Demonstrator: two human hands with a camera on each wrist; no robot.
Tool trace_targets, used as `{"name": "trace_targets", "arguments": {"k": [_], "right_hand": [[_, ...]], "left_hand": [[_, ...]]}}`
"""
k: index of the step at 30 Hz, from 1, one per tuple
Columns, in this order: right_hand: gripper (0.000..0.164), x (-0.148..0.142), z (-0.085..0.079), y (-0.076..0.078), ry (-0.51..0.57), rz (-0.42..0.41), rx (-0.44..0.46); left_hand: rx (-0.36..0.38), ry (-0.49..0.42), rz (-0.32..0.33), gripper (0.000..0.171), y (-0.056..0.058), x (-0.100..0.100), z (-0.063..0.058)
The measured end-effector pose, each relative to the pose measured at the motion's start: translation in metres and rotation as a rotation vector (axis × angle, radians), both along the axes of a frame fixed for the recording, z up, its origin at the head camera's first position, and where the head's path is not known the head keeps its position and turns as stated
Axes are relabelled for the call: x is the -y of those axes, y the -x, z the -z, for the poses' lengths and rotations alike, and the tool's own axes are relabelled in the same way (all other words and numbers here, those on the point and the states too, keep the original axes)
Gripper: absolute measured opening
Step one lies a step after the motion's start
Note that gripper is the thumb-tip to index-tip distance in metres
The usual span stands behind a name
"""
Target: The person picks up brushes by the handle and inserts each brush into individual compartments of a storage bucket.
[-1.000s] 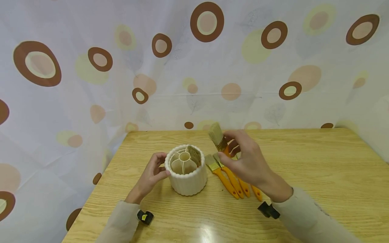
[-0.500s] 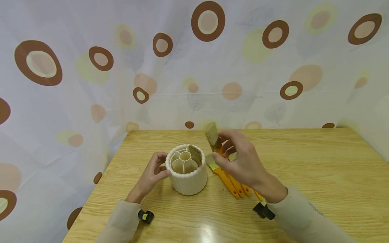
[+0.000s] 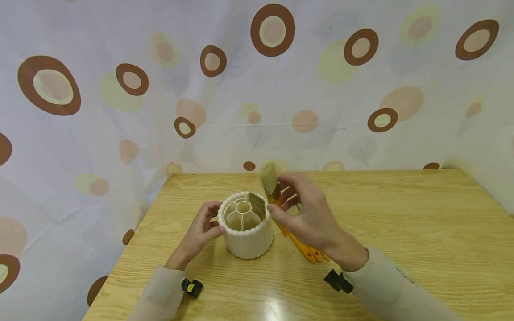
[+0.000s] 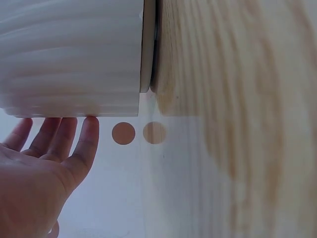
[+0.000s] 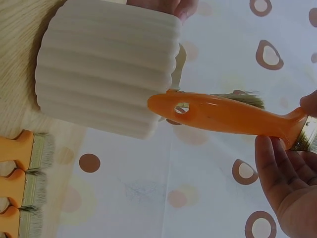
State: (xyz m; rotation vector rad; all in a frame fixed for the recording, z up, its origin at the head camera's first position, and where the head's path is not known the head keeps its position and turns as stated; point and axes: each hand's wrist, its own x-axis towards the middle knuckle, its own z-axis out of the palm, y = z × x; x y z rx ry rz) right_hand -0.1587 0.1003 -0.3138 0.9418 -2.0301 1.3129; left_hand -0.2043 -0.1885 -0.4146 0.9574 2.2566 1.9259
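A cream round brush holder [image 3: 250, 244] with a ribbed wall and inner dividers stands on the table. My left hand [image 3: 201, 226] rests its fingertips and thumb against the holder's left side, near the rim. In the right wrist view, my right hand [image 5: 292, 188] pinches a paintbrush [image 5: 223, 116] near its metal ferrule. Its orange handle hangs down, the tip overlapping the holder's rim in that view, while the bristles point up. Another paintbrush [image 3: 257, 203] stands inside a right-hand compartment, bristles up. Other compartments show no brush.
Several orange-handled paintbrushes [image 3: 302, 248] lie side by side on the wooden table [image 3: 401, 214], right of the holder and partly hidden by my right hand. Behind the table hangs a white curtain [image 3: 321, 89] with brown and yellow spots.
My right hand has moved left with the paintbrush, from over the loose brushes to beside the holder's right rim, and the brush has turned more upright. My left hand has stayed at the holder.
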Motion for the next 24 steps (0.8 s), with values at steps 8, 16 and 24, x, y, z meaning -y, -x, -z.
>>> {"name": "trace_targets", "arguments": {"k": [8,16,24], "right_hand": [[0.046,0.01,-0.005,-0.005,0.014,-0.033,0.009],[0.046,0.021,-0.006,-0.005,0.014,-0.055,0.035],[0.044,0.031,-0.013,-0.004,-0.003,-0.029,0.015]], "left_hand": [[-0.018,0.038,-0.02,0.055,0.0,0.0,0.001],[-0.012,0.06,-0.047,0.057,-0.001,0.0,0.0],[-0.003,0.065,-0.047,0.058,-0.001,-0.001,0.001]]}}
